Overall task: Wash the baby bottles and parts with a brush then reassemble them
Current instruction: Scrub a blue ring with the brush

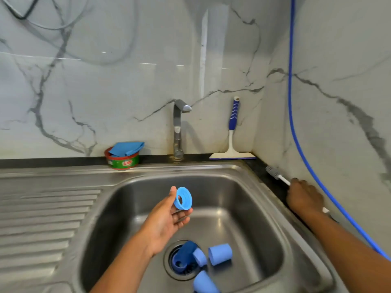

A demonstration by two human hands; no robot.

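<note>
My right hand (304, 197) hides most of the brush (275, 173) handle, fingers curled over it; one bottle (204, 282) in the sink (243, 197) is cut off below. My left hand (167, 216) pinches the blue ring (183, 198), thumb against fingertips, above the basin.

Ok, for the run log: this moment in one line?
left hand holds ring over sink | right hand grips brush | parts in sink

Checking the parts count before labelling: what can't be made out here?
Head view only.
brush: handle's middle hidden under the right hand.
lowest light-blue part: cut off by the bottom edge.
dark-blue part: right end hidden behind a light-blue piece.
tub: label too small to read.
</note>
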